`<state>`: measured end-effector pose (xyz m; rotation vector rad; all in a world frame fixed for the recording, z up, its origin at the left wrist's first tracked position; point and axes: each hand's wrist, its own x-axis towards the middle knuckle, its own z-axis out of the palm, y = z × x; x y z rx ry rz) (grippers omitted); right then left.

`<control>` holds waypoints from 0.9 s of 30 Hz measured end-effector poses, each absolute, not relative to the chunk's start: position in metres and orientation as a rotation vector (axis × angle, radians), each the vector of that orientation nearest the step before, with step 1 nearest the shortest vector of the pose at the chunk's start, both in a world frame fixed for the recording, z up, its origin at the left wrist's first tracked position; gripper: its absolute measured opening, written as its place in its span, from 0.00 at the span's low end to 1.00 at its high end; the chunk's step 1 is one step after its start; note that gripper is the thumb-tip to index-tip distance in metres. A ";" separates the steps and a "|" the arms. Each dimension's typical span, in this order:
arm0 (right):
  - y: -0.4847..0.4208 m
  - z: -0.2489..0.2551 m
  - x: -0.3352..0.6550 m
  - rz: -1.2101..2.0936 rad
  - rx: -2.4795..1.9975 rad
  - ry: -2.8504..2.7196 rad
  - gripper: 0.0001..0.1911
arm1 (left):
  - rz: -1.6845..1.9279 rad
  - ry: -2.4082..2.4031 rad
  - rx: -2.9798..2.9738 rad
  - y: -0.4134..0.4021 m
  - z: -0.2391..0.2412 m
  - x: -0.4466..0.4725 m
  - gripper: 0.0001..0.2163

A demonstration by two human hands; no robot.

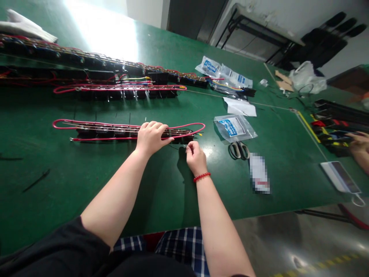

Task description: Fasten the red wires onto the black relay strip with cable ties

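Note:
A long dark wire bundle (115, 131) lies across the green table, with a pink-red cable (188, 127) looped along it and past both ends. Thin black cable ties (129, 116) stick up from it. My left hand (152, 137) rests over the bundle right of its middle, fingers wrapped across the top and thumb along the near side. Just below its right end, my right hand (196, 157) is closed in a pinch on the end of a thin dark strand, which looks like a cable tie running from the bundle. The pinched tip is hidden by the fingers.
Behind lie another bundle (129, 89) and longer wire harnesses (95, 57). To the right are scissors (238, 150), a plastic bag (235, 127), a white paper (240, 107) and a phone (340, 177). At far right, another person's hand (360, 142) touches dark parts.

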<state>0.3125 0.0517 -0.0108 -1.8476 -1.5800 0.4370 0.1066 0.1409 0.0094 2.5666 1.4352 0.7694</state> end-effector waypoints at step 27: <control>0.141 -0.008 0.265 -0.267 -1.666 -1.609 0.09 | 0.761 1.515 2.528 0.146 0.012 0.104 0.18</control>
